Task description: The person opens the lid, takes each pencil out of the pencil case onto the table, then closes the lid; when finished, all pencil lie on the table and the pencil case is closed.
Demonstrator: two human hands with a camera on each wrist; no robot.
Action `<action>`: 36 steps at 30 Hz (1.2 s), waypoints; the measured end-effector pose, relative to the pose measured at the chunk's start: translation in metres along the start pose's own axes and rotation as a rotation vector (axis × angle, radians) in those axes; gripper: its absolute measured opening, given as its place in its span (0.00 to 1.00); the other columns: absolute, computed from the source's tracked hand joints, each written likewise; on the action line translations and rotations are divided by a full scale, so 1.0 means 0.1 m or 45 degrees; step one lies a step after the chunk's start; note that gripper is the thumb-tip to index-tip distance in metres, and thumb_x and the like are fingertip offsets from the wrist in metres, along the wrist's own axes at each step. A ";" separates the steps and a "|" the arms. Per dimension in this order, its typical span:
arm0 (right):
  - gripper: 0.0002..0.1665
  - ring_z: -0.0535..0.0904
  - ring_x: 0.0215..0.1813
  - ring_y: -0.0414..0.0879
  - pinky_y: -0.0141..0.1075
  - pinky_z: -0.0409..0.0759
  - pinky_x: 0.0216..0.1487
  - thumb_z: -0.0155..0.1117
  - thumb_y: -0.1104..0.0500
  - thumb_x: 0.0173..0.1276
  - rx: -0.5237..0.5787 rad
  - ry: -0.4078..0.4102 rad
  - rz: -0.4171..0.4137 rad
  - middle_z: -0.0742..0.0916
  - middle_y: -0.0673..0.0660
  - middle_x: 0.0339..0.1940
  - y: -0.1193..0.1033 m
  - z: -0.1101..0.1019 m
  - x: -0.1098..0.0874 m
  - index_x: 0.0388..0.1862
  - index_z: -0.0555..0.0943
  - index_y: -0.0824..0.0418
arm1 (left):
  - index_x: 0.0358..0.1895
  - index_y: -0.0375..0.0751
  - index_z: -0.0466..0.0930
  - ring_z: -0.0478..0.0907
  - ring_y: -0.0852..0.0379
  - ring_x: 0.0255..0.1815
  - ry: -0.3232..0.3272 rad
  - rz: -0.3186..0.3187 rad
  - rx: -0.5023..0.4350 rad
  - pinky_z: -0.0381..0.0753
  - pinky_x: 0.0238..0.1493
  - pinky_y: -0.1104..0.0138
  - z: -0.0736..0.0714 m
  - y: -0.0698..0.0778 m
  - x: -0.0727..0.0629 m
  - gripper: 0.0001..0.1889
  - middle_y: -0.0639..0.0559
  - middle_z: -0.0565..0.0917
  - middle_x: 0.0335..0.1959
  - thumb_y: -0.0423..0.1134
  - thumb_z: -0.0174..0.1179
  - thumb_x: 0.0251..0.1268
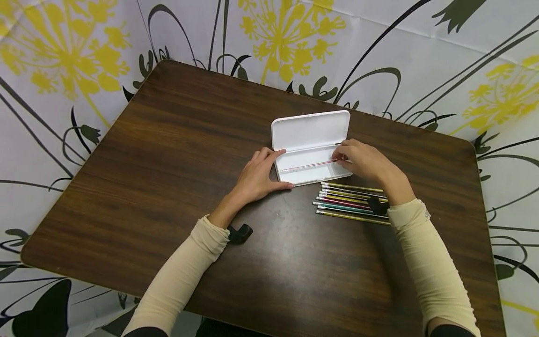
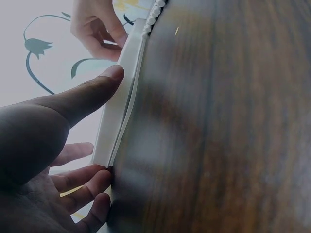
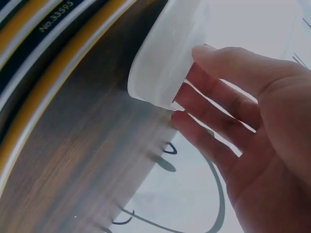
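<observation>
A white pencil case point(image 1: 310, 132) lies with its lid raised on the table. Inside it, a thin red pencil point(image 1: 307, 165) stretches lengthwise. My left hand point(image 1: 258, 175) holds the case's left end, thumb at the front corner and fingers toward the hinge side; in the left wrist view the thumb lies against the case's front wall point(image 2: 114, 109). My right hand point(image 1: 364, 159) reaches into the right end, its fingertips pinching the pencil's end. The right wrist view shows those fingers point(image 3: 209, 104) bent over the case wall point(image 3: 160, 58), which hides the pencil.
Several pencils point(image 1: 349, 199), gold, red, green and dark, lie in a row just in front of the case, under my right wrist. The brown wooden table point(image 1: 168, 140) reaches to a flower-patterned cloth point(image 1: 290, 42) behind it.
</observation>
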State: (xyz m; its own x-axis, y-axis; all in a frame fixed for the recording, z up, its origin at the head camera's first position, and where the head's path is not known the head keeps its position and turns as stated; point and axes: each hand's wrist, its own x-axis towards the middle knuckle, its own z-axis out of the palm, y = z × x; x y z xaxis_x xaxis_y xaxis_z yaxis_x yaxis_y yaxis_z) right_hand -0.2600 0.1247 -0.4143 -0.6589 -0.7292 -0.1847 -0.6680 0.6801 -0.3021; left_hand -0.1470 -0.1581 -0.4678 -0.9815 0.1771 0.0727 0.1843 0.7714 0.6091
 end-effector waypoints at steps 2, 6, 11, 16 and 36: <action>0.12 0.75 0.47 0.49 0.46 0.75 0.50 0.68 0.65 0.66 -0.026 0.007 -0.011 0.81 0.55 0.45 0.00 0.00 0.00 0.48 0.85 0.59 | 0.74 0.47 0.64 0.66 0.50 0.49 -0.003 -0.002 0.000 0.70 0.48 0.57 -0.01 0.00 0.00 0.50 0.48 0.70 0.52 0.63 0.72 0.47; 0.11 0.77 0.46 0.49 0.47 0.75 0.49 0.69 0.66 0.65 -0.025 0.044 -0.044 0.83 0.54 0.45 0.00 -0.01 0.00 0.46 0.86 0.58 | 0.74 0.48 0.64 0.65 0.50 0.49 -0.005 -0.005 -0.002 0.70 0.48 0.57 -0.01 0.01 0.00 0.50 0.48 0.70 0.52 0.63 0.72 0.47; 0.10 0.78 0.43 0.48 0.46 0.75 0.47 0.70 0.65 0.63 -0.036 0.103 -0.073 0.86 0.54 0.44 -0.01 -0.02 -0.02 0.44 0.86 0.58 | 0.74 0.48 0.64 0.65 0.50 0.49 -0.004 0.000 0.000 0.70 0.48 0.57 0.00 0.01 0.01 0.50 0.49 0.70 0.52 0.63 0.73 0.47; 0.10 0.78 0.42 0.49 0.46 0.75 0.45 0.70 0.66 0.63 -0.065 0.193 -0.110 0.85 0.54 0.43 -0.04 -0.09 -0.08 0.43 0.86 0.58 | 0.73 0.48 0.65 0.65 0.50 0.49 -0.004 0.002 0.002 0.71 0.48 0.56 0.00 0.01 0.01 0.50 0.49 0.70 0.51 0.63 0.73 0.47; 0.14 0.82 0.39 0.47 0.47 0.79 0.39 0.76 0.68 0.55 -0.096 0.477 0.019 0.85 0.53 0.39 0.12 -0.03 -1.12 0.41 0.86 0.59 | 0.73 0.48 0.65 0.66 0.49 0.51 -0.007 -0.003 0.004 0.71 0.49 0.55 0.00 0.00 0.02 0.50 0.48 0.70 0.52 0.63 0.74 0.46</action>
State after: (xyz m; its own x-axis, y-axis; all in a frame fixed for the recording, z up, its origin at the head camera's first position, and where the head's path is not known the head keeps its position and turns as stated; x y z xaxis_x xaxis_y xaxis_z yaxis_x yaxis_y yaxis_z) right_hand -0.1947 0.2147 -0.3940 -0.7403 -0.6504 0.1701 -0.6716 0.7044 -0.2298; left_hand -0.1490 -0.1576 -0.4681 -0.9816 0.1787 0.0668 0.1822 0.7740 0.6065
